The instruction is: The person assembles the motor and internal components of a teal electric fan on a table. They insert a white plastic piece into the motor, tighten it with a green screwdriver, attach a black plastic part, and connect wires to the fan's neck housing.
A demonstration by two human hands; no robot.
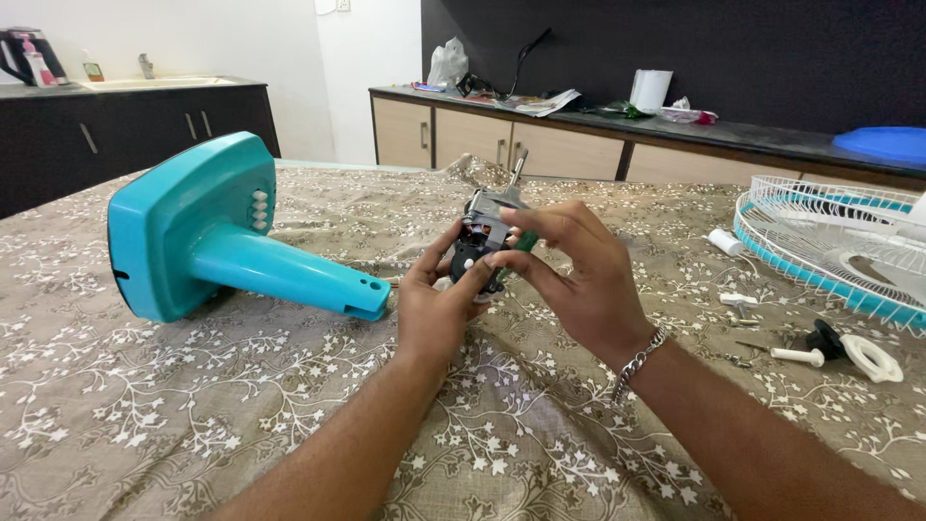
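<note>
Both forearms reach in from the bottom edge and meet over the middle of the table, where the two hands close around a small fan motor held just above the patterned tablecloth. From below, the left hand cups the motor, fingers wrapped round its dark lower end, so the weight sits in the palm and the part stays steady. Coming over from the side, the right hand, with a metal bracelet at the wrist, curls its fingers onto the motor's front and pinches something green against it, possibly a tool handle, though too little shows to be sure. Neither hand is spread flat; both are closed on the motor. A thin metal shaft sticks up and away from the top of the motor, which is tilted towards the face, probably so its near side can be seen.

To the left lies a turquoise fan stand on its side, its neck pointing at the hands and its open end just beside the left wrist. At the right edge rests a white wire fan guard with a turquoise rim, well apart from the hands. Between it and the right arm, small parts are scattered on the cloth: a white cylinder, a black knob, a white ring piece and a few screws, laid out within reach.
</note>
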